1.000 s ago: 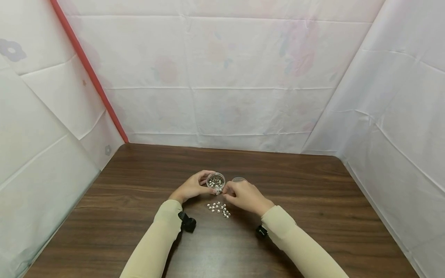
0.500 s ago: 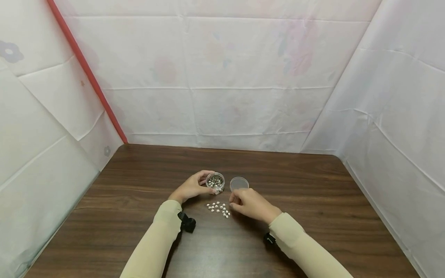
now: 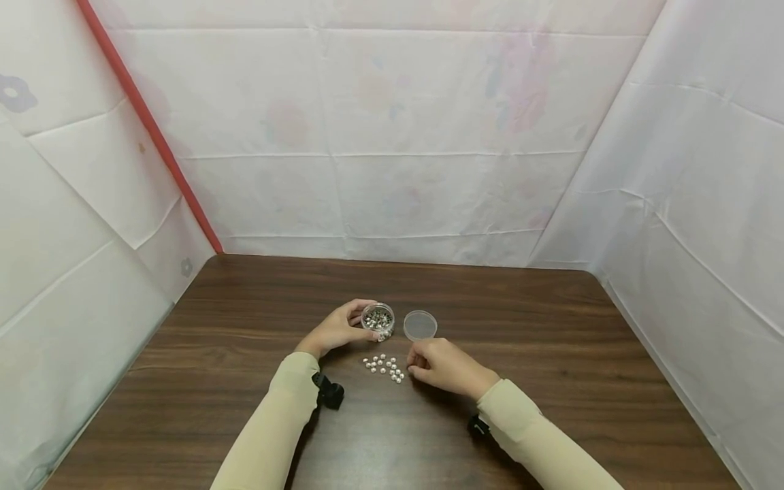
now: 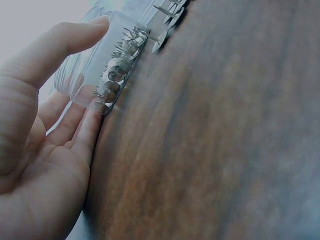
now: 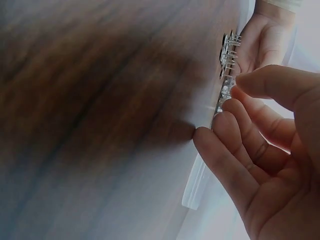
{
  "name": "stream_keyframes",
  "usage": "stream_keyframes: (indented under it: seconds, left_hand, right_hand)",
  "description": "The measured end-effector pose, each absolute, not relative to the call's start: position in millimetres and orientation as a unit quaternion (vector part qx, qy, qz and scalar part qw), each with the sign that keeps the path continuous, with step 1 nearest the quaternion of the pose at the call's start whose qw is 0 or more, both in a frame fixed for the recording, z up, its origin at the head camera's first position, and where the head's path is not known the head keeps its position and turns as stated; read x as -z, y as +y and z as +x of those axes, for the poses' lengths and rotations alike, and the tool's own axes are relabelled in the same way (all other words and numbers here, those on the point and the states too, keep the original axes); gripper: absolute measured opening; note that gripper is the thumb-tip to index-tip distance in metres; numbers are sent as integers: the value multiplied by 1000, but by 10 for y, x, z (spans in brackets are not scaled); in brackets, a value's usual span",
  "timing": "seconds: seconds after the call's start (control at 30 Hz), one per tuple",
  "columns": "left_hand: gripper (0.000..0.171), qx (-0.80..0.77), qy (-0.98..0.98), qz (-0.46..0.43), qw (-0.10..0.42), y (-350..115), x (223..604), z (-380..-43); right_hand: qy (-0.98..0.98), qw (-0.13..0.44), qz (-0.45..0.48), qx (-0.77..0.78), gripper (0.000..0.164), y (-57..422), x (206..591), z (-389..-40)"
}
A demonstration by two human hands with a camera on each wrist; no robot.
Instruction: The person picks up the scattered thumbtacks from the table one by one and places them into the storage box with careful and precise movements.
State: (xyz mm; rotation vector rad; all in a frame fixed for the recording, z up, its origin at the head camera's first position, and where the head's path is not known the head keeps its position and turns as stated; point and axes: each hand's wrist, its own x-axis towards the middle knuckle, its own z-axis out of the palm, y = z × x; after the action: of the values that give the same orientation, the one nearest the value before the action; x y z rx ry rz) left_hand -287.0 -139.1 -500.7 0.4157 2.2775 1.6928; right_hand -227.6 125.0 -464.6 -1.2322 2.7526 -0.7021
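My left hand point(image 3: 335, 331) grips a clear round jar point(image 4: 94, 75), thumb on the near side and fingers behind it. Silver thumbtacks point(image 3: 378, 318) fill its bottom, and their points show through the wall in the left wrist view. Several loose thumbtacks point(image 3: 382, 365) lie on the table in front of the jar, points upward in the right wrist view point(image 5: 229, 54). Just right of them is my right hand point(image 3: 450, 367), fingers loosely curved, thumb and index fingertips close together with no tack showing between them. Its little finger is right at the tabletop in the right wrist view.
A clear round lid point(image 3: 420, 326) lies flat to the right of the jar, beyond my right hand. The brown wooden table point(image 3: 551, 354) is bordered by white patterned sheets point(image 3: 380, 136) at the back and sides.
My right hand has moved from the jar's edge rightward and nearer to me, beside the loose thumbtacks, uncovering the lid. My left hand has kept its grip on the jar.
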Motion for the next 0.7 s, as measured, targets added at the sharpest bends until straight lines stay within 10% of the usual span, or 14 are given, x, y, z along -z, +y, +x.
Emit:
stream_keyframes:
  seconds: [0.7]
  left_hand:
    - [71,-583,789,147,131,-1392,5024,-2877]
  right_hand:
    - [892,-2,-425,153,8,1121,4641,-2179]
